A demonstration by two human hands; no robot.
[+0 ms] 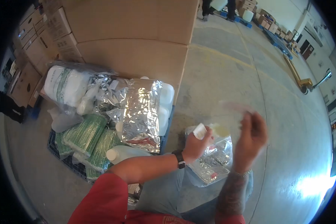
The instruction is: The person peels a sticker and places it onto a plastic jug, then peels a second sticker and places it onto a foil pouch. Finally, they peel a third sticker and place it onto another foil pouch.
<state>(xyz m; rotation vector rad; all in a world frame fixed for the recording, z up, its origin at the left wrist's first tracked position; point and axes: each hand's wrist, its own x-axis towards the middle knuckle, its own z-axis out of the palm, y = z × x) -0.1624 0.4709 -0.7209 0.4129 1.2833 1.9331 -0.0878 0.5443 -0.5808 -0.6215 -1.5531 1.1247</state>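
Note:
My left hand, with a dark watch at its wrist, is closed on a small white piece with a printed mark, over a silver foil bag lying between my legs. To the right, my right hand is raised and blurred by motion. Its fingers are pinched, and a faint pinkish streak runs from their tips; I cannot tell what it is. A blurred pale yellow patch shows between my hands at the bag's far end.
A blue pallet on my left bears another silver foil bag, white jugs, green bundles and a plastic-wrapped white pack. Behind stands a large cardboard sheet. A yellow pallet jack and another person's legs are farther off.

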